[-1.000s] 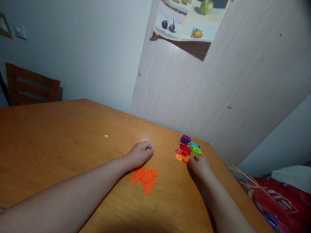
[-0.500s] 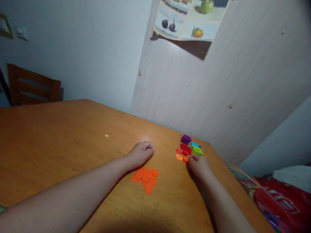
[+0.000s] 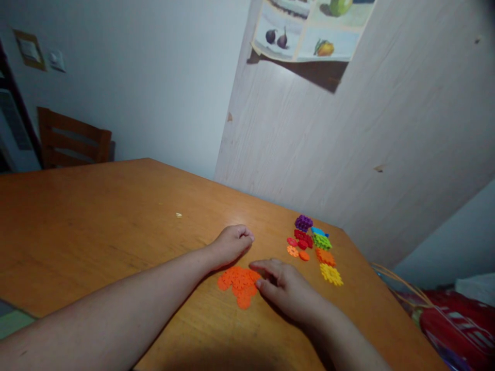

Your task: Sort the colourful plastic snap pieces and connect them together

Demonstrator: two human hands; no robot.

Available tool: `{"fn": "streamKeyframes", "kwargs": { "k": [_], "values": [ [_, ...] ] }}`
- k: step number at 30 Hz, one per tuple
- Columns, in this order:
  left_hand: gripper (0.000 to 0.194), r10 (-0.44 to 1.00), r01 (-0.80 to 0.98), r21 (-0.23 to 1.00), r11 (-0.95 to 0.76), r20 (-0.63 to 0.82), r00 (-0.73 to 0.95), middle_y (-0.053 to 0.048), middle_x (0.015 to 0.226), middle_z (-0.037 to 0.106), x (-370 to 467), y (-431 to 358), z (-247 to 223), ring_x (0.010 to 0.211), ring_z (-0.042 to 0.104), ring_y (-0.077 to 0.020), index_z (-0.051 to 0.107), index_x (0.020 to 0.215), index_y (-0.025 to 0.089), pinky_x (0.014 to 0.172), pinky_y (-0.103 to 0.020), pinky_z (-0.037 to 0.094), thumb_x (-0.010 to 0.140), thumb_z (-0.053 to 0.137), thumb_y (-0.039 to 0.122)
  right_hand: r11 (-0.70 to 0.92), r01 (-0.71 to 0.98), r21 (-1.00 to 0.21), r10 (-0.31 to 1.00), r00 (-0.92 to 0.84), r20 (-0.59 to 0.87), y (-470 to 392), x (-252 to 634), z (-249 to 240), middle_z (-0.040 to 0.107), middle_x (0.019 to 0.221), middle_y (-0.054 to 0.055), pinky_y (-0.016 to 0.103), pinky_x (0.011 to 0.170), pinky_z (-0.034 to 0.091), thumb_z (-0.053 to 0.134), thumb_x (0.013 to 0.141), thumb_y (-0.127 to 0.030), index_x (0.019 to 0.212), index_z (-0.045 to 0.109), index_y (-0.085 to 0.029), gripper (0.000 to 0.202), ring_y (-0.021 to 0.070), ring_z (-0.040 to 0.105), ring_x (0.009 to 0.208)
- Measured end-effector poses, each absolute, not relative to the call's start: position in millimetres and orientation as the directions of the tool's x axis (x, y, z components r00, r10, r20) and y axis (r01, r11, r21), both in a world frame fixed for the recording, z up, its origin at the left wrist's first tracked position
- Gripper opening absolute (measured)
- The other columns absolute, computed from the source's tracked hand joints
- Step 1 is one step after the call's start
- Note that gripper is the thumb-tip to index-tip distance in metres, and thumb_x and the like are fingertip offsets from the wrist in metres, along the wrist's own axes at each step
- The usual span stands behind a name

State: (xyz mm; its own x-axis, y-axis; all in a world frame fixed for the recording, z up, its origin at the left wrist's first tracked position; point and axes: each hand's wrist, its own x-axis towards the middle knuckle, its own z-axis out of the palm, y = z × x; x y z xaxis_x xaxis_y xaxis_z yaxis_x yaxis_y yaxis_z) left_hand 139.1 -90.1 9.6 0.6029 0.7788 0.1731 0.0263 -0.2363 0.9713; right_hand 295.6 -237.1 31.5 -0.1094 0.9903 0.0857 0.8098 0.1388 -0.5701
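Note:
A flat pile of orange discs (image 3: 240,283) lies on the wooden table between my forearms. My right hand (image 3: 281,284) is at the pile's right edge, thumb and fingers apart, with nothing visible between them. Just beyond the pile rests my left hand (image 3: 232,244), its fingers curled together; whatever they hold, if anything, is hidden. To the right are small groups of coloured pieces: purple (image 3: 303,223), dark red (image 3: 303,238), blue (image 3: 318,232), green (image 3: 322,241), orange (image 3: 325,256) and yellow (image 3: 331,274). Several loose red and orange discs (image 3: 293,251) lie beside them.
The table (image 3: 96,206) meets the wall at its far edge. A small pale object (image 3: 178,215) lies left of centre. A wooden chair (image 3: 73,136) stands at the far left. Beyond the right edge is a red bag (image 3: 456,330).
My right hand has moved left from the coloured groups to the orange pile and opened, uncovering the orange and yellow groups. My left hand stays in place on the table. The view has shifted slightly.

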Motion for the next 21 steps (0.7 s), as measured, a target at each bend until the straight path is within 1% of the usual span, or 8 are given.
{"fn": "streamKeyframes", "kwargs": {
  "k": [2, 4, 9, 12, 14, 17, 21],
  "values": [
    [0.02, 0.778, 0.022, 0.972, -0.233, 0.172, 0.604, 0.004, 0.058, 0.052, 139, -90, 10, 0.053, 0.043, -0.0099, 0.059, 0.076, 0.017, 0.052, -0.023, 0.032, 0.078, 0.06, 0.037, 0.164, 0.838, -0.521, 0.986, -0.152, 0.067, -238, 291, 34, 0.068, 0.103, 0.005, 0.029, 0.082, 0.045, 0.057, 0.089, -0.027, 0.124, 0.069, -0.028, 0.036, 0.0176, 0.06, 0.091],
    [0.02, 0.777, 0.016, 0.974, -0.225, 0.169, 0.606, 0.004, 0.058, 0.052, 140, -91, 11, 0.053, 0.042, -0.0098, 0.059, 0.076, 0.017, 0.052, -0.023, 0.032, 0.078, 0.059, 0.037, 0.137, 0.847, -0.513, 0.99, -0.128, 0.054, -238, 291, 34, 0.067, 0.099, 0.004, 0.029, 0.078, 0.044, 0.058, 0.088, -0.027, 0.117, 0.071, -0.026, 0.031, 0.0171, 0.06, 0.088],
    [0.019, 0.78, 0.012, 0.98, -0.2, 0.151, 0.608, 0.005, 0.058, 0.05, 139, -93, 14, 0.052, 0.041, -0.0094, 0.058, 0.076, 0.017, 0.051, -0.023, 0.03, 0.078, 0.06, 0.037, 0.028, 0.829, -0.559, 0.999, -0.013, 0.03, -236, 298, 30, 0.063, 0.086, 0.0, 0.024, 0.062, 0.037, 0.065, 0.081, -0.024, 0.101, 0.067, -0.022, 0.02, 0.0132, 0.054, 0.073],
    [0.02, 0.783, 0.015, 0.982, -0.19, 0.143, 0.606, 0.005, 0.058, 0.049, 138, -95, 15, 0.053, 0.039, -0.0091, 0.057, 0.076, 0.017, 0.05, -0.022, 0.029, 0.077, 0.06, 0.037, -0.026, 0.807, -0.59, 1.0, 0.025, -0.009, -236, 301, 32, 0.06, 0.08, -0.002, 0.023, 0.058, 0.034, 0.069, 0.078, -0.026, 0.092, 0.063, -0.021, 0.016, 0.012, 0.05, 0.069],
    [0.02, 0.782, 0.015, 0.982, -0.186, 0.138, 0.608, 0.005, 0.059, 0.049, 138, -96, 16, 0.053, 0.039, -0.009, 0.057, 0.076, 0.017, 0.051, -0.022, 0.029, 0.077, 0.06, 0.037, -0.059, 0.795, -0.604, 0.998, 0.044, -0.04, -236, 301, 34, 0.058, 0.078, -0.002, 0.022, 0.056, 0.033, 0.072, 0.074, -0.027, 0.088, 0.06, -0.02, 0.019, 0.0114, 0.049, 0.068],
    [0.02, 0.779, 0.017, 0.983, -0.182, 0.134, 0.612, 0.005, 0.06, 0.05, 137, -97, 18, 0.054, 0.04, -0.0091, 0.057, 0.076, 0.017, 0.051, -0.022, 0.029, 0.077, 0.06, 0.036, -0.093, 0.786, -0.611, 0.996, 0.067, -0.066, -237, 301, 36, 0.058, 0.076, -0.003, 0.021, 0.054, 0.033, 0.074, 0.071, -0.028, 0.086, 0.057, -0.02, 0.024, 0.0108, 0.048, 0.065],
    [0.02, 0.78, 0.018, 0.983, -0.185, 0.136, 0.611, 0.005, 0.06, 0.05, 137, -97, 19, 0.054, 0.039, -0.0092, 0.057, 0.076, 0.017, 0.051, -0.022, 0.029, 0.076, 0.06, 0.037, -0.117, 0.763, -0.636, 0.993, 0.097, -0.067, -235, 308, 36, 0.058, 0.073, -0.004, 0.02, 0.054, 0.033, 0.068, 0.071, -0.023, 0.087, 0.057, -0.02, 0.02, 0.0102, 0.048, 0.063]
  ]
}}
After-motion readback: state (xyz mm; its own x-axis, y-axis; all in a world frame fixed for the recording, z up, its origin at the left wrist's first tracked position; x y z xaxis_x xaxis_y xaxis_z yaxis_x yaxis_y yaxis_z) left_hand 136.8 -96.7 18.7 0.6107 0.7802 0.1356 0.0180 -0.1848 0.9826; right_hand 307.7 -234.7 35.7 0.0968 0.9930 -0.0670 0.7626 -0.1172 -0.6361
